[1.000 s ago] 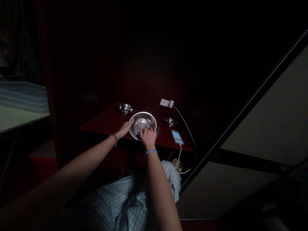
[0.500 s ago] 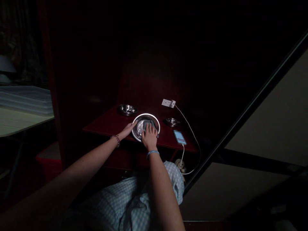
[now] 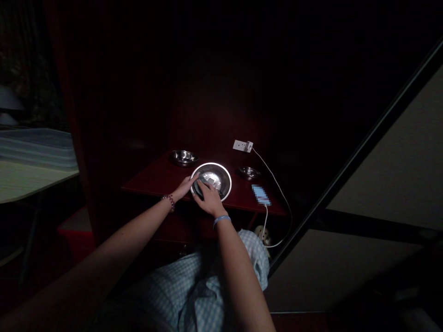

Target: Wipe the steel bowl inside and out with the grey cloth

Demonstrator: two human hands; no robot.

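Note:
A shiny metal bowl is tilted toward me at the front edge of the dark red shelf. My left hand grips its left rim, thumb at the inner side. Inside the bowl, my right hand presses a grey cloth against the near left wall. Much of the cloth is hidden under the fingers. Two smaller metal bowls stand behind: one bowl at the back left, another bowl to the right.
A phone lies at the shelf's right, its white cable running to a wall socket. Stacked clear plastic trays sit on a pale table at the left. A red box stands below.
My right hand has slid the cloth from the right side of the bowl to its near left side. My left hand keeps its hold on the rim.

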